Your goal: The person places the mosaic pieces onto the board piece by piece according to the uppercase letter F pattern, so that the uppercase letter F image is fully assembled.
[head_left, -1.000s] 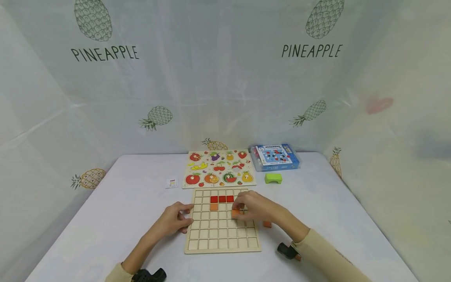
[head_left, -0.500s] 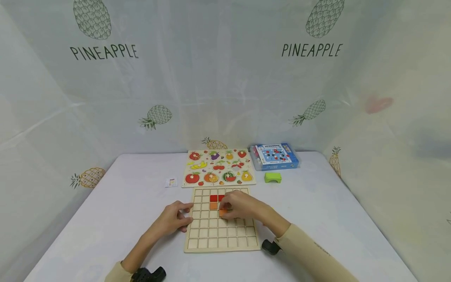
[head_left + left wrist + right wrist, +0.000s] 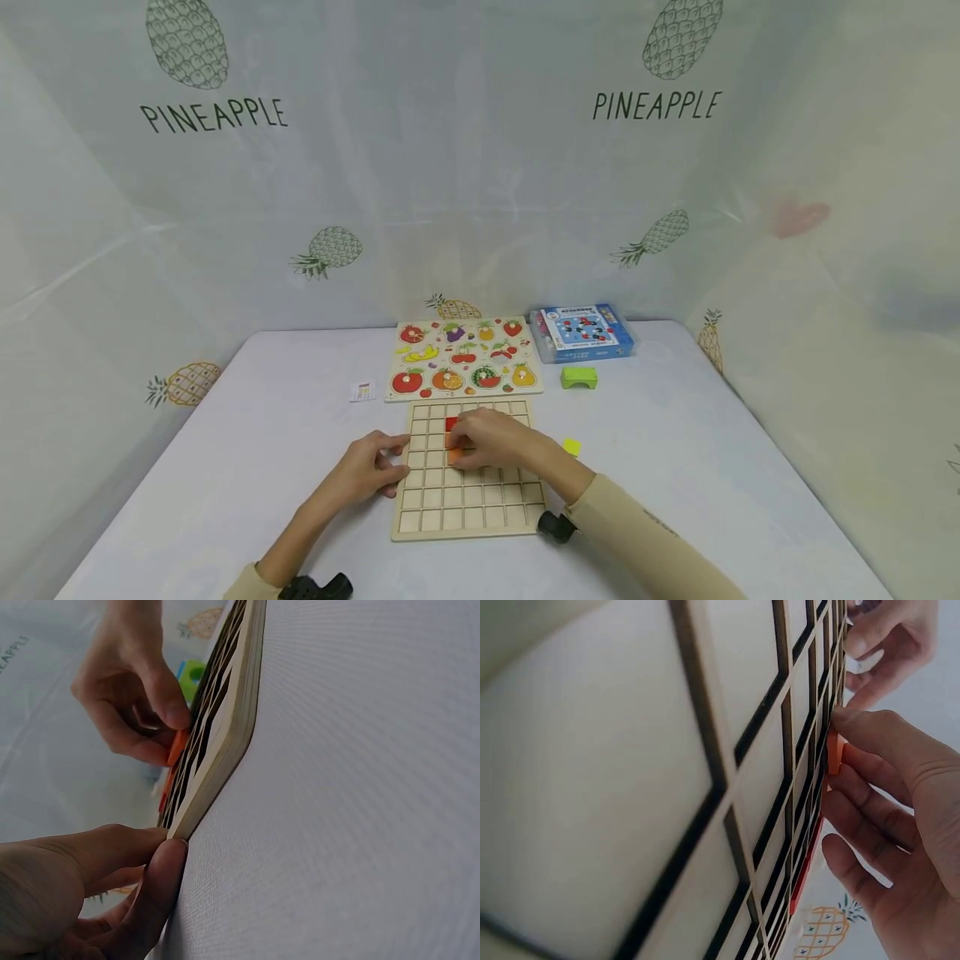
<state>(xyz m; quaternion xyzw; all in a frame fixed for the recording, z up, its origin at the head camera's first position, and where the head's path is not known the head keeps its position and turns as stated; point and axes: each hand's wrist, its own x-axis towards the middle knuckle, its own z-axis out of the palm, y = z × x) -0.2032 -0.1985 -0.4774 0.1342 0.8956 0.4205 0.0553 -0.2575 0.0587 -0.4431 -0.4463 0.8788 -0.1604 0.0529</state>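
Observation:
A wooden grid board (image 3: 431, 521) with square cells lies on the white table. My right hand (image 3: 491, 439) pinches an orange square tile (image 3: 454, 457) between thumb and fingers, low over the board's third column from the left. The right wrist view shows that orange tile (image 3: 835, 752) standing tilted against the grid. Above it a red tile (image 3: 452, 423) lies in a cell; the tiles beside it are hidden by my right hand. My left hand (image 3: 369, 464) touches the board's left edge with fingertip and thumb apart. In the left wrist view its thumb (image 3: 161, 889) rests against the wooden rim.
Behind the board lies a fruit peg puzzle (image 3: 465, 357). A blue boxed set (image 3: 585, 333) and a green arch block (image 3: 579, 377) stand at the back right. A small printed card (image 3: 362, 391) lies at the left, and a yellow tile (image 3: 572, 447) sits right of the board.
My right hand has carried the orange tile leftward across the board to the column under the first red tile. The yellow tile has come into view. My left hand has stayed at the edge.

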